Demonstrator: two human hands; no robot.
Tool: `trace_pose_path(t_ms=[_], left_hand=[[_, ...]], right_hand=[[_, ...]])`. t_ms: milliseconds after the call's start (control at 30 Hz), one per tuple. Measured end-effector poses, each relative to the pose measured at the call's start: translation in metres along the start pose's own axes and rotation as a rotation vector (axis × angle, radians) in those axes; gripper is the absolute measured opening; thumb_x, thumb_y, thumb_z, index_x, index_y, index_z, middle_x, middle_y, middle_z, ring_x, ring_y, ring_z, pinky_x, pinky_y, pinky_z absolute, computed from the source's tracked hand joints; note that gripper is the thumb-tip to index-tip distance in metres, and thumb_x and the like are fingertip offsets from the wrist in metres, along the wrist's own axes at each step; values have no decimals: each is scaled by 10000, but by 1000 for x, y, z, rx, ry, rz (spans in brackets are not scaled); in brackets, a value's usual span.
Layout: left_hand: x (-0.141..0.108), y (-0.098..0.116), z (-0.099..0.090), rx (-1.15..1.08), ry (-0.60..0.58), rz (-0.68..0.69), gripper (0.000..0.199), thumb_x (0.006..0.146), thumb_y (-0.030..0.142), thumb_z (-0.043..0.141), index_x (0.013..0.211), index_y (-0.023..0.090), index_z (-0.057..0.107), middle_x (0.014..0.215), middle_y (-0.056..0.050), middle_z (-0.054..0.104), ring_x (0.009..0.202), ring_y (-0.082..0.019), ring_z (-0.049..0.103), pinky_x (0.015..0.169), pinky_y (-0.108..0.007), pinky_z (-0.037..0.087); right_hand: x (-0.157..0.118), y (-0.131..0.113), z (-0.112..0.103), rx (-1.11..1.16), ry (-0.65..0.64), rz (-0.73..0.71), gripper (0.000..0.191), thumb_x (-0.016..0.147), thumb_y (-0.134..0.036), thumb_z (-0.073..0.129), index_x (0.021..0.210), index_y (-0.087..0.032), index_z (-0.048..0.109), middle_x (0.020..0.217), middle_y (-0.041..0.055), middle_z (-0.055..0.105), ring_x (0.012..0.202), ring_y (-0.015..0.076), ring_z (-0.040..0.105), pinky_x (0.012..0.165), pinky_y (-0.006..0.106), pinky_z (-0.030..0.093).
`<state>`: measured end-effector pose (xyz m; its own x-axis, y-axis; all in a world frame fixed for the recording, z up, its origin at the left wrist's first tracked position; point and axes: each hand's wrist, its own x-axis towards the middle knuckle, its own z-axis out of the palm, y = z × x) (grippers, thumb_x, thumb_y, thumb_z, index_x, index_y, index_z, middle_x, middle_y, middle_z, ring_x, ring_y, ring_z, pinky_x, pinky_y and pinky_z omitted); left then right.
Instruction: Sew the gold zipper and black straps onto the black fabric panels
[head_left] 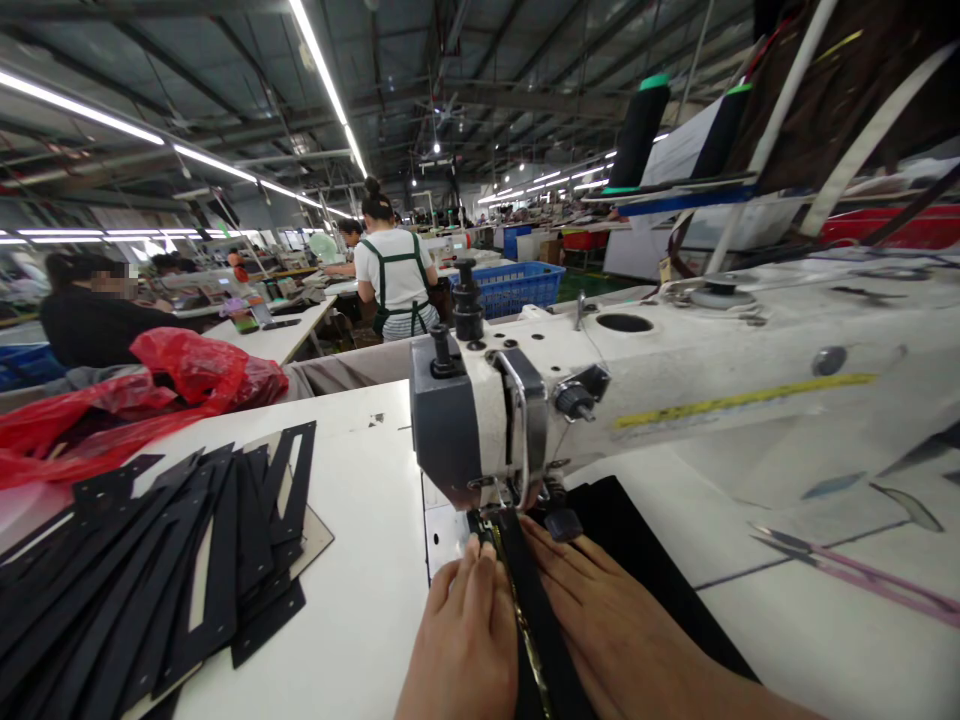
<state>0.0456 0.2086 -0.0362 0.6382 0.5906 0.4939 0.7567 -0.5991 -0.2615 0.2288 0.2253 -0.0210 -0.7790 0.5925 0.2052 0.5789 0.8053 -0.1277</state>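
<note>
the black strip (555,640) lies lengthwise below the needle area of the sewing machine (675,390), with gold zipper teeth (523,625) along it. i view it between my two hands. my left hand (469,615) is at its left edge: fingers bent and close together, fingertips down beside the teeth. i cannot tell whether they pinch it. my right hand (600,600) is at the other edge: fingers extended, nearly flat, pressing down without a closed grip. a black panel (637,535) extends out from beside and beneath the right hand.

the white table (360,530) supports the machine. on its left side, black pieces (165,570) are fanned in an overlapping pile, with a red plastic bag (195,375) behind them. on the right side, a pointed tool (862,577) with pink handles lies well apart from the hands. two thread spools (641,135) stand above the machine. beyond the table are a blue basket (506,290) and a person (396,270) in a white top with green straps.
</note>
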Motion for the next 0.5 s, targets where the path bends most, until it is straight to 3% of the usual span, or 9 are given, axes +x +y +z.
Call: trace_pose_path(t_ms=[200,500], left_hand=[[2,-2,-3,-1,2,31,295,832,8,345,975,6,603,974,-189,646,898,-249,630,732,-315,553],[2,0,-3,3,14,19,323,843,27,315,958,31,617,961,-173,662,904,-248,642,730,-312,560]], right_hand=[[-1,-2,-1,46,-15,52,500,827,-146,404,1326,-114,416,1339,147,421,1277,255,320,1045,466,296],[-6,1,8,67,35,31,548,813,-143,409,1358,-115,366,1344,145,415,1252,261,363,1047,458,292]])
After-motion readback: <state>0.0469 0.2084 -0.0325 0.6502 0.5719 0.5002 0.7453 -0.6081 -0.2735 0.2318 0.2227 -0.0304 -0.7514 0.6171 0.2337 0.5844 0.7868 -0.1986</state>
